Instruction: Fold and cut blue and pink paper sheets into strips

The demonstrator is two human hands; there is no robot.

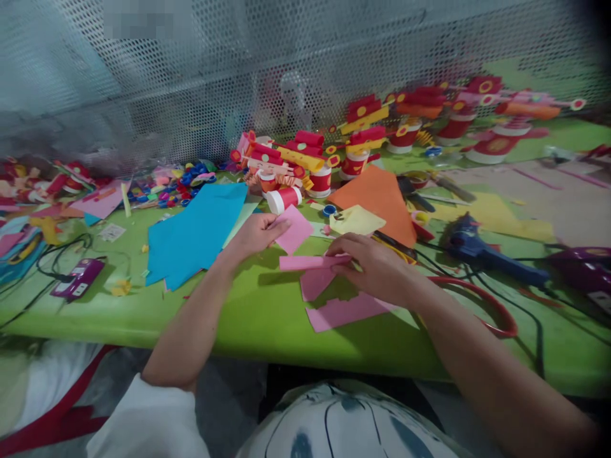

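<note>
Two hands, both pinching: left hand (258,234) has pink square (293,230), right hand (361,261) has pink strip (309,263), over pink scraps (351,312) on green table (258,324). Too hard a squeeze could crease either; a right forearm (468,337) swing might snag black cable (540,340).

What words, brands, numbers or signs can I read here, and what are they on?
None can be read.
White slip: printed marks, too small.
Left purple box: pale marks, too blurred.
Right purple box: pale marks, too blurred.
Rightmost red-and-white cup: yellow mark, too blurred.
Pink square: no writing visible.
</note>
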